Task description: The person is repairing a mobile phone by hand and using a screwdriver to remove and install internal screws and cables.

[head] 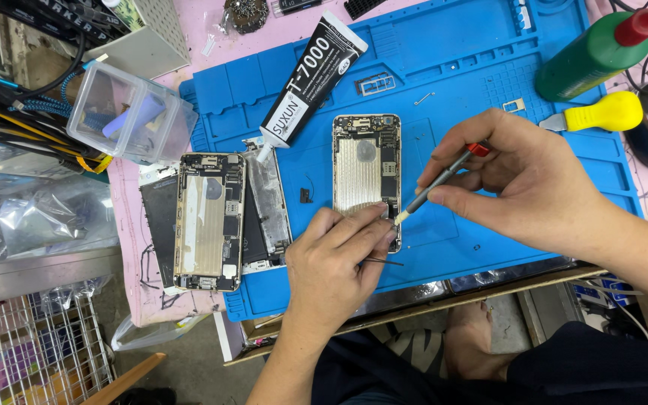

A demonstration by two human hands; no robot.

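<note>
An opened phone housing (365,166) lies upright on the blue work mat (459,67). My left hand (335,262) rests on its lower end, fingers pressing the bottom edge, with thin black tweezers (384,261) poking out beneath the fingers. My right hand (515,184) grips a slim grey screwdriver (438,182) with a red cap, its tip touching the housing's lower right corner. A second opened phone housing (209,221) lies to the left on top of a dark screen panel (160,221) and a metal plate (268,202).
A black glue tube (310,79) lies diagonally on the mat. A clear plastic box (130,114) sits at left, a green bottle (594,54) and yellow-handled tool (607,112) at right. Small screws and a metal frame (375,84) lie loose. A wire basket (35,349) stands lower left.
</note>
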